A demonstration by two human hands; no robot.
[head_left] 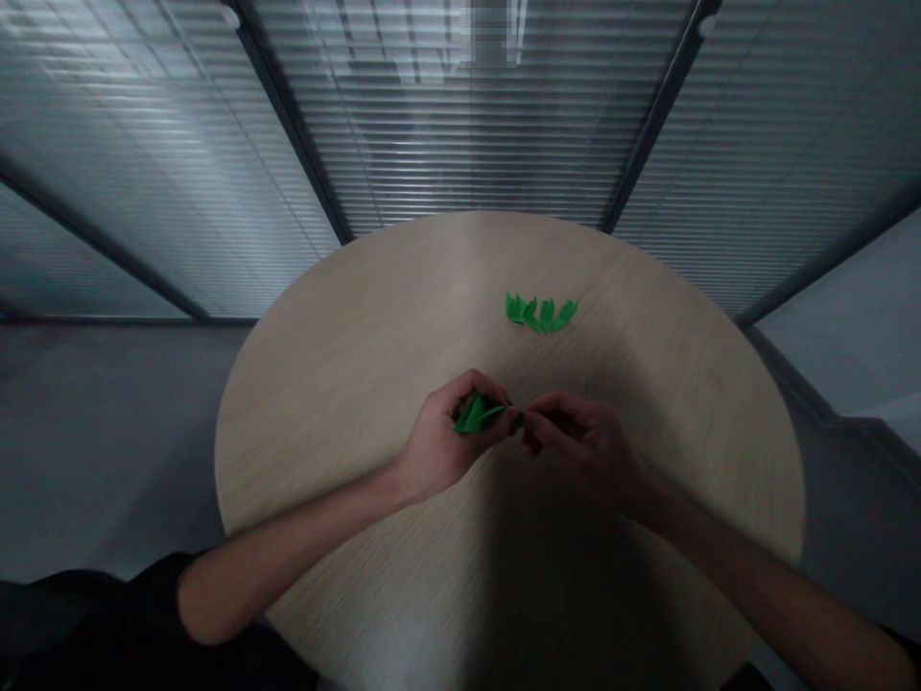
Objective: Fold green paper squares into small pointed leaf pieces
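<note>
Black sleeve [107, 629] at lower left, bare forearm running up to the left hand [438, 437], which sits near the middle of a round light-wood table [338, 384]. Left hand is curled and grasping a green folded paper piece [479, 413], fingers wrapped round it, pointed end aimed toward 3 o'clock. Right hand [582, 451] comes in from about 4 o'clock, just beside the left, touching it at the fingertips [529, 422]. Right hand looks pinched on the paper's tip, though the fingers are in shadow and hard to read. A row of green folded paper pieces [541, 313], roughly four, lies flat on the table at about 12 o'clock from the hands, well apart from them. Slatted blinds [467, 125] behind glass run along the far side, beyond the table edge.
</note>
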